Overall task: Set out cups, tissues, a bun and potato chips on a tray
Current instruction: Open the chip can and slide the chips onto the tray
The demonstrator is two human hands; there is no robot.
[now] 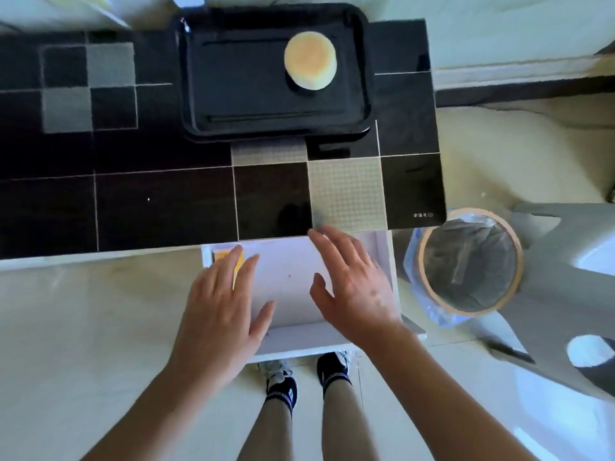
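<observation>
A black tray rests at the far side of the dark tiled table, with a round pale bun in its right half. Under the table's near edge a white drawer stands pulled out. A yellow-orange packet lies in its far left corner, mostly hidden by my fingers. My left hand hovers over the drawer's left side, fingers spread, fingertips at the packet. My right hand is spread above the drawer's right side and holds nothing. No cups or tissues are in sight.
A round bin lined with a plastic bag stands on the floor right of the drawer. The checkered table top stretches to the left. My legs and feet are below the drawer front. Pale furniture shapes lie at the right.
</observation>
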